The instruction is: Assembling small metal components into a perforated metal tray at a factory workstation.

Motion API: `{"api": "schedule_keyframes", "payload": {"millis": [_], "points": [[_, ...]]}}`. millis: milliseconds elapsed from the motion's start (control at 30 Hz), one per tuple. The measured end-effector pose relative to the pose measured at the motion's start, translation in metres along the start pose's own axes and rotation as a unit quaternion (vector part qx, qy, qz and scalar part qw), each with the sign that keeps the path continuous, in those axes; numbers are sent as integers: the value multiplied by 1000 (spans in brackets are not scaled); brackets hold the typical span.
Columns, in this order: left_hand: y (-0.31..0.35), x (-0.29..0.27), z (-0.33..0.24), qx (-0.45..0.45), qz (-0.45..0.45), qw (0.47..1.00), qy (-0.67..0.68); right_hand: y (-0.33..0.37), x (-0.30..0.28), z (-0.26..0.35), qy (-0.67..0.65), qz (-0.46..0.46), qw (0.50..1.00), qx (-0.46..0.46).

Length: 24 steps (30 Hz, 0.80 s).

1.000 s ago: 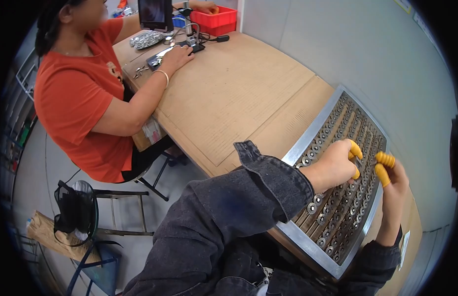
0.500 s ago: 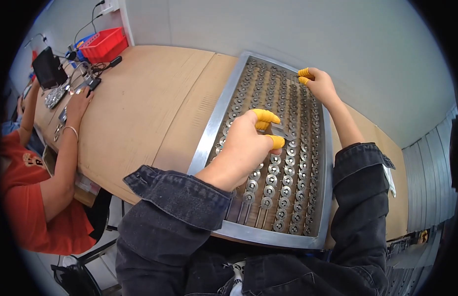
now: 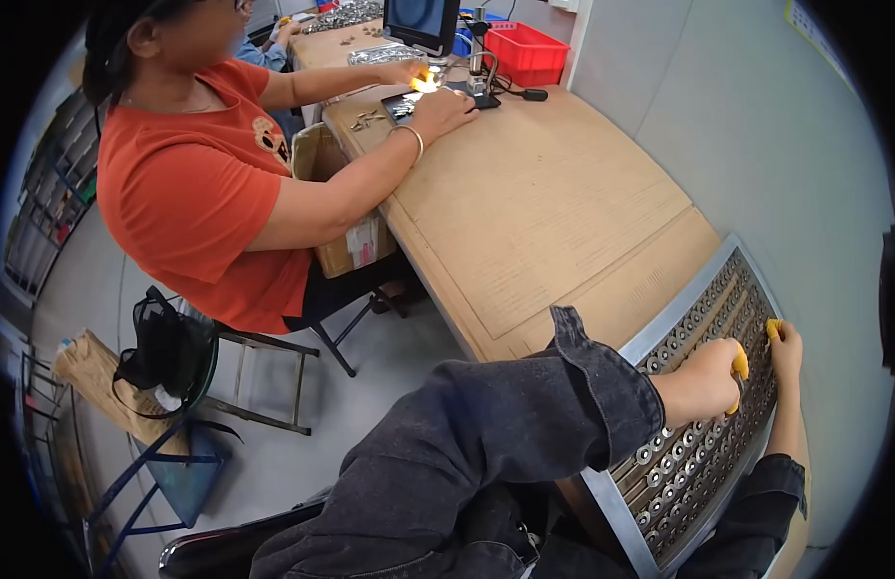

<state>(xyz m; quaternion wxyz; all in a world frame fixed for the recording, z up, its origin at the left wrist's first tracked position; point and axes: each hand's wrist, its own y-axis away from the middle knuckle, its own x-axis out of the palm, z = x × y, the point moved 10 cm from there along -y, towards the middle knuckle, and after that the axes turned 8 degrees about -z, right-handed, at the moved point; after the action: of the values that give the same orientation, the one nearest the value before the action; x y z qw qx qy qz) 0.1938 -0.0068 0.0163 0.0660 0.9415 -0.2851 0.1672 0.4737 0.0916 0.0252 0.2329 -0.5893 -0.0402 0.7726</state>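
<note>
A tray (image 3: pixel 616 516) with a silvery metal frame lies at the lower right, filled with rows of small round metal parts (image 3: pixel 667 475) with holes in their middles. Over its middle, my left hand (image 3: pixel 703 381) is closed, yellow finger covers on its thumb and fingers. A small grey metal piece is pinched there, mostly hidden by the hand. My right hand (image 3: pixel 787 349) is at the tray's far right edge, its yellow-covered fingertips bent together over the parts. What those fingertips hold, if anything, cannot be made out.
Cardboard covers the table (image 3: pixel 553 212). A co-worker in an orange shirt (image 3: pixel 192 193) sits at the left, hands under a lit device beside a screen (image 3: pixel 420 21). A red bin (image 3: pixel 524 53) stands by the wall. A stool with a black bag (image 3: pixel 153 352) is behind.
The view has swung to the left, so the tray now sits at the lower right and the co-worker shows more fully. Both my hands remain over the tray.
</note>
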Motion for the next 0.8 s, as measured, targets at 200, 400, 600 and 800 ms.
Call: {"api": "schedule_keyframes", "payload": {"millis": [200, 400, 600, 800], "points": [[-5, 6, -4, 14, -1, 1000, -19, 7, -24, -2, -73, -63, 993, -68], [-5, 4, -3, 15, -12, 1000, -11, 36, -53, 25, -79, -44, 995, -42], [-4, 5, -6, 30, -13, 999, -2, 104, -91, 69, -139, -30, 990, -15], [-8, 3, -9, 70, -36, 996, -37, 174, -115, 95, -140, -11, 990, 19]]}}
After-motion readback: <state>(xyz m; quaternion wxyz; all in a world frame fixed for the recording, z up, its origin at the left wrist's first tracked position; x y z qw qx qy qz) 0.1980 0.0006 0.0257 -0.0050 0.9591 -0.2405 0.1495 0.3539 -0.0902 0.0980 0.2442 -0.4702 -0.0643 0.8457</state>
